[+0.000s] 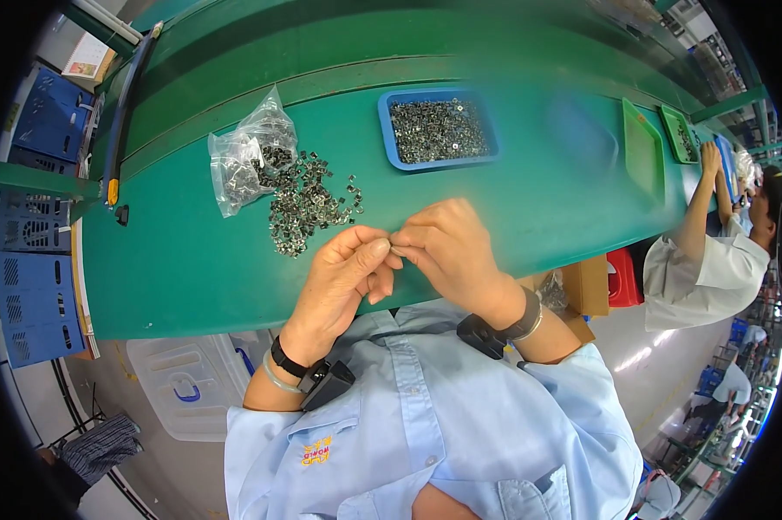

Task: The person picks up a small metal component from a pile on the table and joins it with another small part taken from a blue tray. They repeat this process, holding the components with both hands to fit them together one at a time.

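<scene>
My left hand (349,270) and my right hand (447,247) meet over the near edge of the green table, fingertips pinched together. Whatever sits between them is too small and hidden to make out. Just beyond my left hand lies a loose heap of small dark and silver metal parts (300,217). The heap spills from a clear plastic bag (235,169) lying on its side, with more parts inside. Farther back, a blue tray (387,130) holds a great many similar small parts.
Green trays (641,156) stand toward the right end of the table (166,269). A co-worker in a pale shirt (703,277) sits there, arms over the table. Blue crates (35,308) are stacked at the left. A clear lidded box (179,390) is below the table edge.
</scene>
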Available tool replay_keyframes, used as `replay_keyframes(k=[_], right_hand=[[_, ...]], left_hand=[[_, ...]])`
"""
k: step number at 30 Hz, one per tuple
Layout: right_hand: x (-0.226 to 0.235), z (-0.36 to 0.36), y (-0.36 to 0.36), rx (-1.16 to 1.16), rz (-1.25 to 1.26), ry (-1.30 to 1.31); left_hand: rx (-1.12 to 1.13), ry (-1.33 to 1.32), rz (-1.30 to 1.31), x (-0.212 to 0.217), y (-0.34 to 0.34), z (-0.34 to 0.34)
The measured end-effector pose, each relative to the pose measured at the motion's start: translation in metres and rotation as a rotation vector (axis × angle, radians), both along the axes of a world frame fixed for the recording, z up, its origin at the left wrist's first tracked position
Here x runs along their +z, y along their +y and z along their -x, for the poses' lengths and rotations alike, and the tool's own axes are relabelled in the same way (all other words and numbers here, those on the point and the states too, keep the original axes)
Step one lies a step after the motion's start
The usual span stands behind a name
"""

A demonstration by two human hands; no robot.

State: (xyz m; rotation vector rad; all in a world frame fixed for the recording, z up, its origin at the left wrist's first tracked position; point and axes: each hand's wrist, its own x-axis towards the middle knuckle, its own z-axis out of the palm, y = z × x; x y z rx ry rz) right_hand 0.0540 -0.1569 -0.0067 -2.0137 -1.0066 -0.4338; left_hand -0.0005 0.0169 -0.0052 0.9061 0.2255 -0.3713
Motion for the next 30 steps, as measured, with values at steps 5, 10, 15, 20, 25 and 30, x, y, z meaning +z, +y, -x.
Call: replay_keyframes(k=[5,10,15,20,25,30], right_hand=[[0.000,0.003,0.001,0.009,-0.012,0.002],[-0.001,0.004,0.002,0.035,-0.089,0.008],[-0.006,0.006,0.002,0.048,-0.176,0.020],[-0.013,0.004,0.001,0.028,-0.236,0.090],[-0.014,0.003,0.001,0.010,-0.278,0.106],[-0.014,0.004,0.000,0.011,-0.270,0.102]], left_hand=[[-0.005,-0.018,0.037,-0.004,0.001,-0.001],[0.003,-0.001,0.204,-0.011,-0.001,-0.001],[-0.054,-0.066,0.290,-0.014,-0.002,-0.003],[-0.024,-0.047,0.186,-0.004,-0.008,-0.004],[-0.015,-0.035,0.159,0.009,-0.009,-0.005],[-0.009,-0.061,0.118,0.008,-0.009,-0.003]])
